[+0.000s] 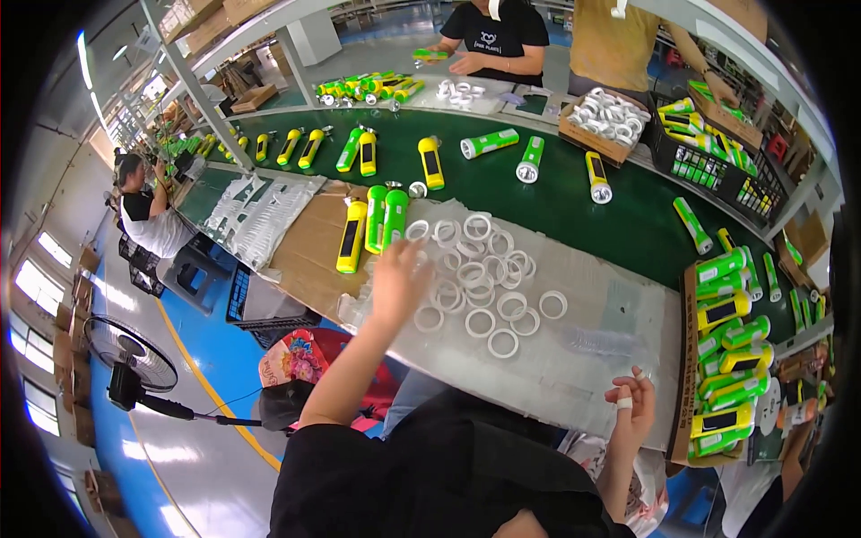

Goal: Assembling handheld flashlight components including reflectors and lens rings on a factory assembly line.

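At a green bench (574, 202), the person's left hand (397, 278) reaches open-fingered over a loose pile of white rings (475, 269) on grey sheeting, while the right hand (633, 401) curls near the bench's front edge, apparently gripping nothing. Judging by the heap, many rings remain unused; three green and yellow flashlights (372, 229) lie just beyond the pile. A cardboard tray (689, 359) at right holds finished-looking flashlights, and a brown box (603, 121) of rings sits across the bench.

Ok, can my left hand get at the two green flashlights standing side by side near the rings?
Probably yes. The left hand is stretched over the sheet's edge, just below the green flashlights, with nothing lying between them; only loose white rings sit to its right.
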The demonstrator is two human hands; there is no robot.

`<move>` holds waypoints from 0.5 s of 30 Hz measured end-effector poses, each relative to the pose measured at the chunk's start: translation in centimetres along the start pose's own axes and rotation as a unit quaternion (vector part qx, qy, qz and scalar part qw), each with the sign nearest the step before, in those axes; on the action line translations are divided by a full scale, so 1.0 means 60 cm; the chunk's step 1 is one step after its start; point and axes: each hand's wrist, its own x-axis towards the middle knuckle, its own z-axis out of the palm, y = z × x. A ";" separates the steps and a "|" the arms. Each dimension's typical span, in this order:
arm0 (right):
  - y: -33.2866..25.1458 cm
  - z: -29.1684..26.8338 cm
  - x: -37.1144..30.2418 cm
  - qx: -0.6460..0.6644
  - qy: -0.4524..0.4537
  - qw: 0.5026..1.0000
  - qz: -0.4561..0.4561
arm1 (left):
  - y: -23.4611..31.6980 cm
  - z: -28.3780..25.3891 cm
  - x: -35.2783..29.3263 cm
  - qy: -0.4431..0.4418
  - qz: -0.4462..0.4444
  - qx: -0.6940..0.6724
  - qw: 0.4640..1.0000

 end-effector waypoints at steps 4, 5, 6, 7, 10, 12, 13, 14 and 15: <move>0.009 0.046 -0.005 0.021 -0.005 0.999 0.028 | -0.116 0.004 0.037 -0.143 -0.149 0.133 0.969; 0.018 0.060 -0.008 0.029 -0.010 0.999 0.041 | -0.124 0.008 0.039 -0.172 -0.151 0.134 0.964; 0.021 0.075 -0.011 0.036 -0.013 0.998 0.053 | -0.131 0.011 0.038 -0.201 -0.153 0.134 0.958; 0.022 0.088 -0.013 0.036 -0.009 0.998 0.050 | -0.129 0.011 0.034 -0.182 -0.160 0.106 0.964; 0.017 0.126 -0.012 0.055 -0.056 0.995 0.057 | -0.151 0.034 0.022 -0.073 -0.172 -0.030 0.982; 0.005 0.146 -0.010 0.047 -0.071 0.995 0.058 | -0.156 0.038 0.009 -0.049 -0.284 -0.153 0.945; -0.001 0.158 -0.008 0.045 -0.088 0.993 0.061 | -0.143 0.028 0.016 -0.027 -0.345 -0.308 0.886; -0.009 0.170 -0.003 0.042 -0.073 0.995 0.059 | -0.135 0.028 0.016 0.007 -0.352 -0.387 0.852; -0.018 0.183 0.005 0.034 -0.117 0.991 0.050 | -0.128 0.025 0.011 0.040 -0.359 -0.462 0.810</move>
